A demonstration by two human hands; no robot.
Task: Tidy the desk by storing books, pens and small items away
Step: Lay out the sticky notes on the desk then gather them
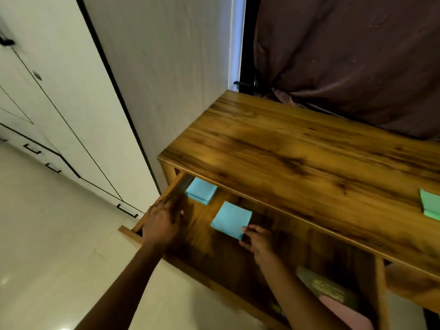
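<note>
A wooden desk (297,148) has its wide drawer (209,253) pulled open below the top. My right hand (258,240) pinches the near corner of a blue pad of sticky notes (231,220) held low inside the drawer. A second blue pad (201,190) lies at the drawer's back left, half under the desk top. My left hand (162,222) rests on the drawer's left side rail, fingers spread over it. A green pad (431,207) lies on the desk top at the far right.
A dark olive book (331,290) and a pink item (345,313) lie in the drawer's right part. A brown curtain (345,58) hangs behind the desk. White wardrobe doors (59,91) with black handles stand to the left, above a pale floor.
</note>
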